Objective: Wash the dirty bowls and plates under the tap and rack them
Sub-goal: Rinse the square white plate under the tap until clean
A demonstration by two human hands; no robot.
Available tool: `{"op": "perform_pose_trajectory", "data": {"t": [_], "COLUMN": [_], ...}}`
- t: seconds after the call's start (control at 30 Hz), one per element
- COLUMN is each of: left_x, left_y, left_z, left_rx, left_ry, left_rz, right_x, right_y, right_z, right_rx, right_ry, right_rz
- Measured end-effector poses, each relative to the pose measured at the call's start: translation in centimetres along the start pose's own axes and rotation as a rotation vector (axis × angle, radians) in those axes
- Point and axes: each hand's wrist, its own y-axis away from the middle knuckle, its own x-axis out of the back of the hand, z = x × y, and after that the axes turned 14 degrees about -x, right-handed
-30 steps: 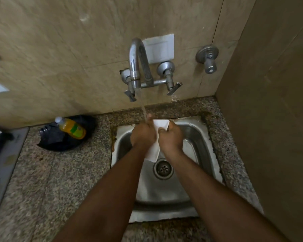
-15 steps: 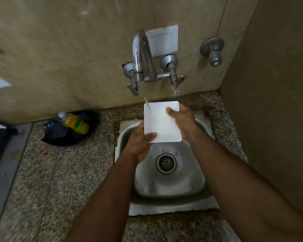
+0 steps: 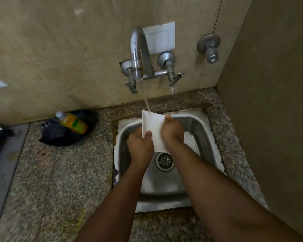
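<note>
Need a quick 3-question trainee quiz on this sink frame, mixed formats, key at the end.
1. True or false: water from the tap lands on the white plate.
2. Which hand has a grip on the plate? A) only the left hand B) only the right hand C) both hands
3. Fill in: the yellow bottle lies on a ____ bag on the counter, to the person's left of the sink.

Key:
1. True, the stream hits the plate's far edge.
2. C
3. black
</note>
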Motion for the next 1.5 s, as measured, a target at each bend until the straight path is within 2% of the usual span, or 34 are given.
{"op": "perform_pose_trajectory", "data": {"t": [0.03,0.13,0.2,0.23,0.37,0.43,0.53,0.6,0.63,0.7,0.77,0.83,0.93,1.07,1.13,1.2,1.27,1.4,1.5], "left_x": [0.1,1.3,1.9,1.9,0.6,0.3,1.5,2.4,2.7,3.0,2.8,2.3,1.5,1.1,1.1,1.2,1.6,2.6,3.5], "left_y": [-0.1,-1.5,-1.8,-1.5,-0.1,-0.2,-1.5,-2.9,-3.5,-4.2,-4.4,-4.7,-4.8,-5.3,-5.8,-5.9,-5.6,-5.1,-4.6], "left_z": [0.2,-0.2,-0.5,-0.6,0.1,0.3,-0.3,-1.1,-1.3,-0.2,0.9,1.6,3.4,6.7,7.8,8.5,8.6,7.3,7.2], "left_rx": [-0.009,-0.003,0.001,-0.003,-0.065,-0.077,0.010,0.099,0.113,0.139,0.268,0.451,0.524,0.572,0.582,0.544,0.487,0.363,0.335], "left_ry": [0.003,0.026,0.047,0.042,-0.022,0.009,0.085,0.203,0.245,0.277,0.330,0.381,0.445,0.747,0.838,0.769,0.649,0.496,0.509], "left_rz": [0.010,0.048,0.060,0.061,0.012,-0.010,-0.010,0.017,0.022,-0.004,-0.073,-0.180,-0.323,-0.327,-0.280,-0.225,-0.224,-0.270,-0.271], "right_x": [-0.1,-0.3,-0.4,-0.4,-0.2,0.2,1.3,2.4,3.0,4.2,5.4,6.7,8.0,9.0,8.9,8.9,8.8,9.6,9.8], "right_y": [0.0,0.3,0.4,0.2,0.3,0.9,1.4,1.3,1.5,1.7,1.9,2.3,3.2,4.5,4.8,5.0,4.9,3.9,2.6], "right_z": [-0.3,-0.4,0.2,0.3,-0.2,-0.5,-0.6,-0.3,-0.4,-1.0,-1.6,-1.7,-1.1,0.7,2.0,2.8,3.1,1.8,-0.1], "right_rx": [-0.002,0.228,0.249,0.227,0.141,0.119,0.259,0.264,0.276,0.315,0.395,0.552,0.800,1.005,1.073,1.101,1.102,0.737,0.639], "right_ry": [0.009,-0.056,-0.125,-0.124,-0.081,-0.104,-0.112,-0.201,-0.200,-0.198,-0.224,-0.144,0.015,0.211,0.319,0.350,0.307,0.019,-0.075], "right_rz": [-0.006,-0.185,-0.316,-0.327,-0.088,-0.088,-0.344,-0.584,-0.627,-0.576,-0.481,-0.357,-0.160,-0.031,0.038,0.079,0.048,-0.252,-0.256]}}
